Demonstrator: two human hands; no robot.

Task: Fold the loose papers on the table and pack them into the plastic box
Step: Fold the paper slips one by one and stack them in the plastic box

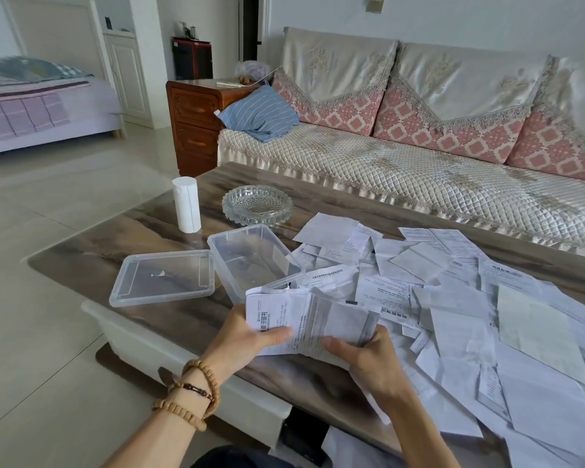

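Both hands hold one printed sheet of paper [304,319] just above the table's near edge. My left hand [247,336] grips its left side, thumb on top. My right hand [368,359] pinches its right part, where the sheet bends upward. A clear plastic box [250,261] stands open just beyond the sheet, and I see no papers inside it. Its clear lid [164,276] lies flat to the left of the box. A wide heap of loose papers [470,315] covers the right half of the table.
The glass-topped wooden table [115,238] also carries a white paper roll [186,204] and a glass ashtray [257,204] behind the box. A sofa [419,146] runs along the far side. Tiled floor [48,231] lies to the left.
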